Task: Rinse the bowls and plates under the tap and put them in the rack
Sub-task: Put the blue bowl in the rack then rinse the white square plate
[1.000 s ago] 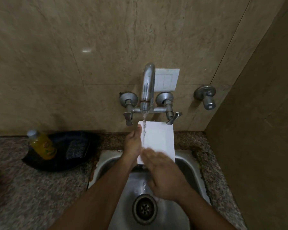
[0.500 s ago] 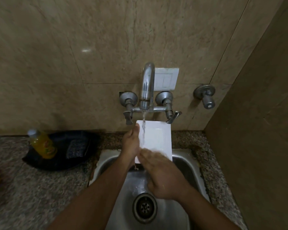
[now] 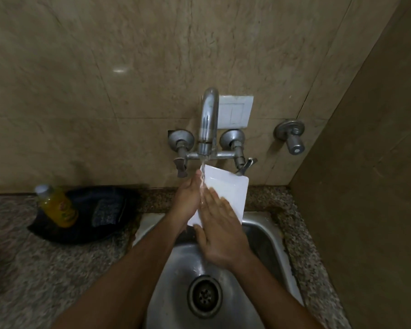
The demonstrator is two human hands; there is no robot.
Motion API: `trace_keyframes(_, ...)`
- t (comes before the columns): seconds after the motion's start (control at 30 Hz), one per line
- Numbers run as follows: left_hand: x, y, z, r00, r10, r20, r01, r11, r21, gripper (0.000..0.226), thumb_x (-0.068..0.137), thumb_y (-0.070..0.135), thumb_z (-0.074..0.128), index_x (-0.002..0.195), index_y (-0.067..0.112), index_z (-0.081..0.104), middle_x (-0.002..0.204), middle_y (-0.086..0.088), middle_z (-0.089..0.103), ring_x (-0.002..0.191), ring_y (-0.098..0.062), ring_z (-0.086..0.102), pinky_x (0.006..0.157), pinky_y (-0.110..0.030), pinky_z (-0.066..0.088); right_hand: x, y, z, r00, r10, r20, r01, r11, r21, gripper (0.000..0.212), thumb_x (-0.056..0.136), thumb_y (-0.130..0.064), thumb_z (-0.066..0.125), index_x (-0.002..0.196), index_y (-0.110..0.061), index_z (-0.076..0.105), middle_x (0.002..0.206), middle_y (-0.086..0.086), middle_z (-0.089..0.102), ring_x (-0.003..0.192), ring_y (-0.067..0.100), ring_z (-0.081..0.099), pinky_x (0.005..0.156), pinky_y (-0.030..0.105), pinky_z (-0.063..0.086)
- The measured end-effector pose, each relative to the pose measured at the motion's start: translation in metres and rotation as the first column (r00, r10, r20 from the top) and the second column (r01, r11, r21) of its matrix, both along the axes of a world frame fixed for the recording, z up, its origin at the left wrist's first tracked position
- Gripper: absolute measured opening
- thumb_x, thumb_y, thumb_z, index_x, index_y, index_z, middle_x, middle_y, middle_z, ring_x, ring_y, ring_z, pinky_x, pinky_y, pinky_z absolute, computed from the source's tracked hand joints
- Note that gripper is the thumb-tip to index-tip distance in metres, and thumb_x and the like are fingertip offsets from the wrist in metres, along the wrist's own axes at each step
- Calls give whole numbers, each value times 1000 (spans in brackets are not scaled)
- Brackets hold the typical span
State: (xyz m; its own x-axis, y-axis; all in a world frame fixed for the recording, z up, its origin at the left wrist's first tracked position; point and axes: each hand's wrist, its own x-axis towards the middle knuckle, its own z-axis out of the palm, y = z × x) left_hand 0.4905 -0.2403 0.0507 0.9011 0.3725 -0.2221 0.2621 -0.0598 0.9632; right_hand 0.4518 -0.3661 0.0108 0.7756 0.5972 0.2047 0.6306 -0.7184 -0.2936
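Now left hand [image 3: 188, 198] holding plate [image 3: 226, 193], right hand [image 3: 220, 231] flat on it

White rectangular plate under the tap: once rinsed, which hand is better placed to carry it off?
Probably the left hand: it already grips the white rectangular plate by its left edge, while the right hand lies flat on its face, rubbing. No rack is visible.
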Motion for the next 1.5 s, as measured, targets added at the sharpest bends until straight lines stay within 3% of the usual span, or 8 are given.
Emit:
trace_keyframes(0.1, 4, 5, 8, 999, -45, -23, 45, 999, 18, 41, 100, 52, 38, 79, 27, 63, 83, 10, 64, 85, -10, 62, 84, -29, 45, 3, 9, 4, 999, -35, 8, 35, 999, 5, 72, 98, -44, 29, 159, -13, 5, 165, 0, -5, 151, 11, -12, 123, 38, -3)
trace_keyframes(0.23, 0, 7, 2, 996, -91, 13, 91, 995, 31, 34, 104, 37, 38, 90, 23, 65, 92, 12, 62, 104, -16, 63, 83, -23, 43, 2, 14, 5, 997, -75, -24, 75, 997, 12, 71, 98, -45, 24, 158, -20, -5, 165, -3, -8, 150, 10, -16, 122, 40, -6)
trace_keyframes(0.4, -17, -2, -16, 991, -123, -55, 125, 991, 46, 38, 104, 41, 38, 93, 23, 70, 89, 10, 68, 88, -5, 64, 74, -20, 45, 6, 16, -4, 958, -211, -196, 224, 974, 46, 78, 87, -44, 11, 157, -15, -7, 164, 3, -15, 151, 14, -16, 123, 40, 1)
trace_keyframes(0.57, -30, 5, -26, 997, -31, -70, 29, 999, -23, 41, 102, 40, 42, 87, 15, 73, 90, -6, 74, 88, -19, 68, 83, -32, 51, -6, -7, -7, 972, 155, -177, -158, 987, -7, 70, 99, -41, 24, 158, -12, 1, 162, 1, -11, 150, 12, -13, 124, 37, 2)
trace_keyframes(1.2, -46, 4, -30, 979, 183, 86, -193, 973, 128, 40, 104, 27, 43, 70, 17, 62, 69, 5, 62, 67, -8, 57, 60, -18, 42, -4, -7, -10, 993, 61, -102, -65, 997, -38, 72, 98, -42, 25, 158, -16, -4, 165, 2, -11, 152, 14, -11, 124, 37, 2)
trace_keyframes(1.33, -47, 20, -33, 975, 194, 109, -203, 976, 82, 36, 104, 28, 43, 84, 10, 66, 76, 4, 66, 72, -8, 59, 66, -20, 44, -14, -15, -11, 940, 290, -178, -267, 953, 142, 62, 93, -19, 44, 154, -28, 31, 161, -13, 18, 150, 2, 11, 122, 24, 6)
trace_keyframes(1.4, -56, 22, -36, 981, 155, 114, -164, 984, 73, 28, 104, 27, 42, 92, 16, 65, 83, 14, 64, 78, 0, 57, 66, -6, 43, -1, -35, -19, 989, 65, -132, -18, 944, 329, 56, 84, -9, 51, 136, -28, 58, 146, -16, 45, 137, 11, 43, 115, 34, 34)
trace_keyframes(1.5, -61, 15, -37, 994, 108, 19, -107, 994, -22, 25, 105, 32, 39, 113, 22, 61, 97, 21, 60, 89, 7, 54, 76, -4, 39, 9, -40, -18, 869, -321, -376, 489, 672, 556, 46, 87, -8, 63, 130, -23, 56, 127, -7, 55, 110, 13, 57, 87, 30, 50)
